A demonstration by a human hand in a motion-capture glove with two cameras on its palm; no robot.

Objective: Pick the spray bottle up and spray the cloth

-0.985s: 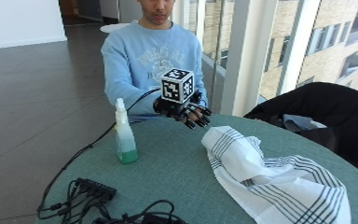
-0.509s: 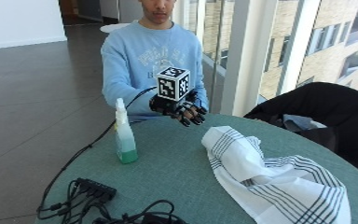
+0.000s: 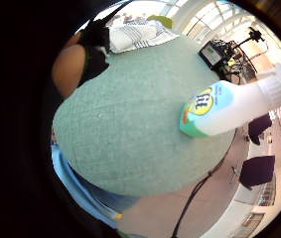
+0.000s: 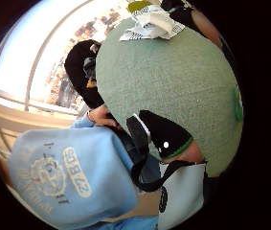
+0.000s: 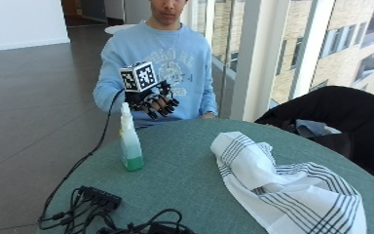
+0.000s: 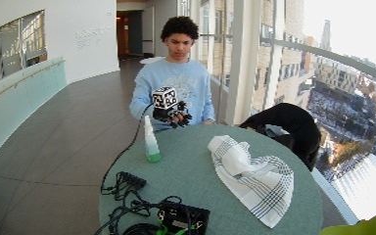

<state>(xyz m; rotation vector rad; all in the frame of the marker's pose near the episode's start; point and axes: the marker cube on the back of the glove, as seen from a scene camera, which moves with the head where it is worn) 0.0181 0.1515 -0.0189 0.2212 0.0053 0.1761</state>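
Hovering just above and behind the bottle (image 5: 130, 141), the hand (image 5: 153, 103) is kept empty, fingers loosely curled — positioned for a grasp; the cloth (image 5: 278, 187) lies well apart from the bottle.

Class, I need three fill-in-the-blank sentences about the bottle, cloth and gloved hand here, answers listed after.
1. The spray bottle stands ___ on the table.
2. The gloved hand holds ___.
3. The striped cloth lies ___ on the table, not folded flat.

Answers: upright; nothing; crumpled
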